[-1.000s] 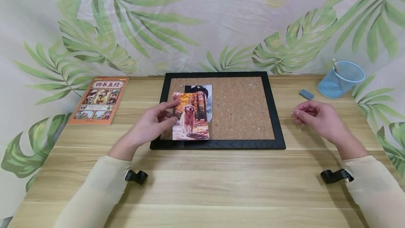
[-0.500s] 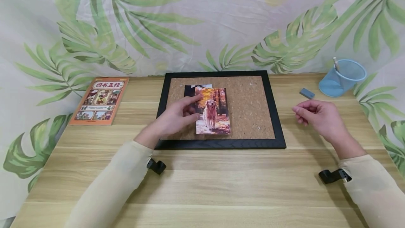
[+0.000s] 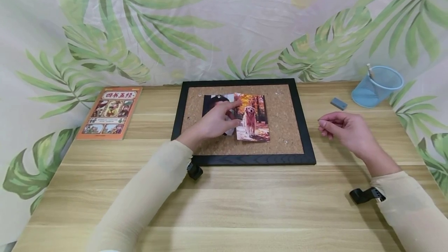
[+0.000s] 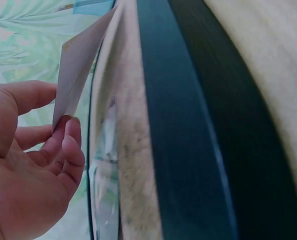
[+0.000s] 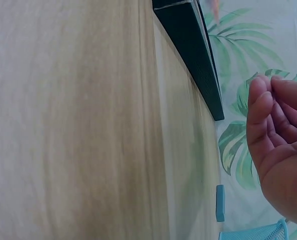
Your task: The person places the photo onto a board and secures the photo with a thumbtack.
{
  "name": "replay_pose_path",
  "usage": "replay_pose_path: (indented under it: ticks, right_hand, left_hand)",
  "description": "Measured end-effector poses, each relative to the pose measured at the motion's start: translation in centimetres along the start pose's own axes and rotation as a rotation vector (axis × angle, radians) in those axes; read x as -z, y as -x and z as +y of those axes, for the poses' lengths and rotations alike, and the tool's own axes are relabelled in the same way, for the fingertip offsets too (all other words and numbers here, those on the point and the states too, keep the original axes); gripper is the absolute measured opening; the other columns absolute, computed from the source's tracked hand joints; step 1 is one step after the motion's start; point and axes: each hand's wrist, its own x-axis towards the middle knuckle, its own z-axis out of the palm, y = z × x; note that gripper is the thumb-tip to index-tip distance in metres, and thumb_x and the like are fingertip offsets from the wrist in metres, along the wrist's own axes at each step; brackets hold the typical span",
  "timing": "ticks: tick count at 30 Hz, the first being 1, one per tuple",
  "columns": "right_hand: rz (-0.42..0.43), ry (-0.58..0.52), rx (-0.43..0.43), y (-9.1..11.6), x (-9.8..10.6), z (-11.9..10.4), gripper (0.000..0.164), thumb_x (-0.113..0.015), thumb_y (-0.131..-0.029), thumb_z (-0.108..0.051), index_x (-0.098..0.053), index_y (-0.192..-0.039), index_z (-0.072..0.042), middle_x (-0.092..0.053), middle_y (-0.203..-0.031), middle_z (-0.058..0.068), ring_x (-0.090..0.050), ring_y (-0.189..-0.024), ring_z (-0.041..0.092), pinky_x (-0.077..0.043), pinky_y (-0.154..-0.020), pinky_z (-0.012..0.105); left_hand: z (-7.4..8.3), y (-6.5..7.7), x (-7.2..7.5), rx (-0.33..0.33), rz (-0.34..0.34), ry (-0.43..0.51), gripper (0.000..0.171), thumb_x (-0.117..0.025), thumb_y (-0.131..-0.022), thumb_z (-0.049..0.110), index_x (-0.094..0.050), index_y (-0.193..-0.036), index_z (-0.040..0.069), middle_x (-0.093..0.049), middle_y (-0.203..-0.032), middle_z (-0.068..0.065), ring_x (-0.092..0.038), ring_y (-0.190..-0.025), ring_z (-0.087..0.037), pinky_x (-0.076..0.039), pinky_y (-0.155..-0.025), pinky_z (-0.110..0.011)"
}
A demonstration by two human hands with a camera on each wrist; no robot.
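Observation:
My left hand (image 3: pixel 217 121) pinches the left edge of a photo of a golden retriever (image 3: pixel 252 118) among autumn trees. In the left wrist view, the back of this photo (image 4: pixel 76 75) shows, held above a cork board (image 3: pixel 280 121) with a black frame. Partly covered by my hand, a second photo (image 3: pixel 210 103) lies on the cork with a small pin at its top. To the right of the board, my right hand (image 3: pixel 344 129) hovers with curled fingers, thumb and index fingertips together. Whether something tiny sits between those fingertips, I cannot tell.
A blue eraser-like block (image 3: pixel 338 104) lies beyond my right hand. Beside it stands a blue mesh pen cup (image 3: pixel 372 90) with a thin stick inside. An orange book (image 3: pixel 110 112) lies at the left of the wooden table (image 3: pixel 245 201). A leaf-patterned cloth hangs behind.
My left hand has carried the dog photo to the right across the board, from over the second photo to beside it. My right hand has stayed nearly still.

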Motion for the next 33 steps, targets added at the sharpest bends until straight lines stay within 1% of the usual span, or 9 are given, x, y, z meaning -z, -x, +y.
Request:
replay_pose_path:
  ticks: [3,4,6,8,11,15,18,24,33]
  right_hand:
    - [-0.006,0.004,0.009,-0.1,-0.3,0.0,0.020,-0.063,-0.107,-0.003,-0.071,-0.118,0.013,-0.074,-0.082,-0.016,-0.068,-0.072,0.002,-0.057,-0.063,0.022]
    - [-0.008,0.006,0.013,-0.1,-0.3,0.0,0.020,-0.064,-0.107,-0.003,-0.071,-0.117,0.013,-0.074,-0.082,-0.015,-0.068,-0.072,0.002,-0.057,-0.063,0.021]
    - [-0.015,0.008,0.023,-0.1,-0.5,0.0,0.020,-0.064,-0.107,-0.003,-0.071,-0.116,0.013,-0.074,-0.083,-0.013,-0.068,-0.072,0.002,-0.057,-0.063,0.022]
    - [-0.022,0.008,0.028,-0.2,-0.6,-0.2,0.020,-0.064,-0.107,-0.003,-0.071,-0.117,0.013,-0.075,-0.084,-0.012,-0.068,-0.073,0.002,-0.057,-0.064,0.022]
    - [-0.034,0.002,0.033,-0.3,-0.8,-0.5,0.020,-0.063,-0.107,-0.002,-0.070,-0.117,0.013,-0.076,-0.085,-0.010,-0.068,-0.074,0.001,-0.057,-0.065,0.021]
    - [-0.051,0.015,0.028,-0.5,-1.1,-0.9,0.020,-0.064,-0.108,-0.004,-0.071,-0.118,0.011,-0.077,-0.088,-0.003,-0.069,-0.075,0.002,-0.057,-0.065,0.022]
    - [-0.067,0.023,0.020,-0.8,-1.3,-1.3,0.020,-0.064,-0.108,-0.006,-0.071,-0.118,0.010,-0.078,-0.090,0.005,-0.069,-0.076,0.004,-0.058,-0.066,0.023]
    - [-0.137,0.006,-0.003,-2.1,-2.2,-2.8,0.022,-0.063,-0.109,-0.009,-0.069,-0.122,0.008,-0.077,-0.101,0.016,-0.070,-0.080,0.003,-0.060,-0.070,0.024]
    - [-0.222,0.000,-0.012,-5.5,-4.5,-5.2,0.024,-0.059,-0.111,-0.010,-0.066,-0.124,0.009,-0.075,-0.107,0.024,-0.071,-0.081,0.013,-0.061,-0.071,0.028]
  left_hand:
    - [0.0,-1.0,-0.4,-0.008,-0.005,-0.050,0.069,-0.068,-0.106,0.019,-0.039,-0.167,0.008,-0.062,-0.130,-0.015,-0.060,-0.090,-0.021,-0.048,-0.069,-0.029]
    - [0.0,-1.3,-0.5,-0.012,-0.010,-0.067,0.069,-0.068,-0.106,0.019,-0.039,-0.167,0.007,-0.062,-0.129,-0.015,-0.060,-0.093,-0.022,-0.049,-0.072,-0.031]
    - [0.1,-1.8,-0.7,-0.011,-0.018,-0.108,0.069,-0.068,-0.106,0.020,-0.039,-0.167,0.005,-0.062,-0.138,-0.018,-0.062,-0.109,-0.025,-0.054,-0.085,-0.036]
    - [0.1,-2.4,-0.7,-0.008,-0.030,-0.156,0.069,-0.067,-0.106,0.021,-0.038,-0.167,0.005,-0.057,-0.151,-0.021,-0.062,-0.122,-0.029,-0.054,-0.100,-0.042]
    - [0.3,-3.0,-0.8,0.008,-0.041,-0.236,0.069,-0.066,-0.106,0.023,-0.038,-0.168,0.006,-0.046,-0.167,-0.021,-0.051,-0.146,-0.033,-0.043,-0.121,-0.048]
    - [0.3,-3.7,-0.9,0.030,-0.057,-0.314,0.071,-0.066,-0.106,0.027,-0.037,-0.169,0.010,-0.038,-0.172,-0.020,-0.041,-0.155,-0.038,-0.036,-0.127,-0.050]
    - [0.5,-4.0,-0.9,0.039,-0.076,-0.340,0.073,-0.066,-0.106,0.029,-0.035,-0.170,0.012,-0.032,-0.176,-0.019,-0.035,-0.159,-0.041,-0.032,-0.129,-0.053]
    - [0.7,-4.3,-0.9,0.063,-0.098,-0.361,0.073,-0.064,-0.106,0.032,-0.035,-0.170,0.014,-0.032,-0.175,-0.018,-0.035,-0.158,-0.040,-0.030,-0.129,-0.059]
    - [0.5,-4.5,-1.0,0.071,-0.101,-0.364,0.073,-0.064,-0.106,0.033,-0.035,-0.171,0.016,-0.034,-0.174,-0.017,-0.038,-0.157,-0.039,-0.031,-0.128,-0.056]
